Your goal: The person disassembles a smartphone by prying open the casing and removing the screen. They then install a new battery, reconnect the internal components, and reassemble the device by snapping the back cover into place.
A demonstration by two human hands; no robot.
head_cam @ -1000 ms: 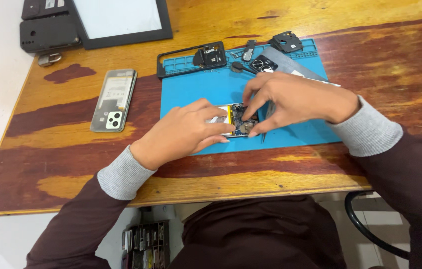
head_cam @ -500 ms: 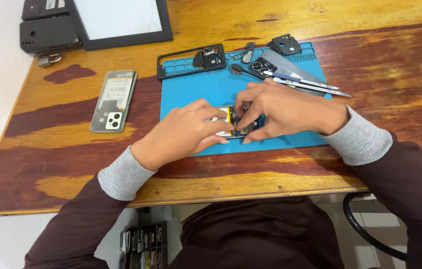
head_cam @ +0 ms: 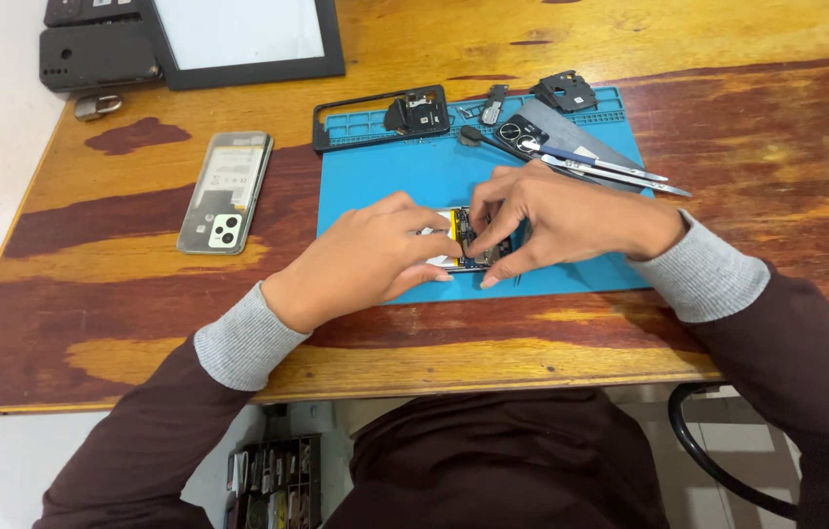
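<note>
An opened phone body [head_cam: 461, 240] with exposed circuit board lies on a blue work mat [head_cam: 385, 176]. My left hand [head_cam: 365, 257] rests over its left part and holds it down. My right hand [head_cam: 556, 220] comes in from the right, fingertips pinched on the board at the phone's end. Most of the phone is hidden beneath both hands.
A phone back cover [head_cam: 225, 193] lies left of the mat on the wooden table [head_cam: 120, 323]. A black frame [head_cam: 380, 118], small black parts [head_cam: 564, 90], tweezers and a pry tool [head_cam: 610, 174] sit at the mat's top. A framed white panel [head_cam: 243, 39] and dark cases [head_cam: 96, 54] are far left.
My right hand has slid leftward and settled its fingertips on the phone's board. My left hand stays on the phone. The view has shifted slightly.
</note>
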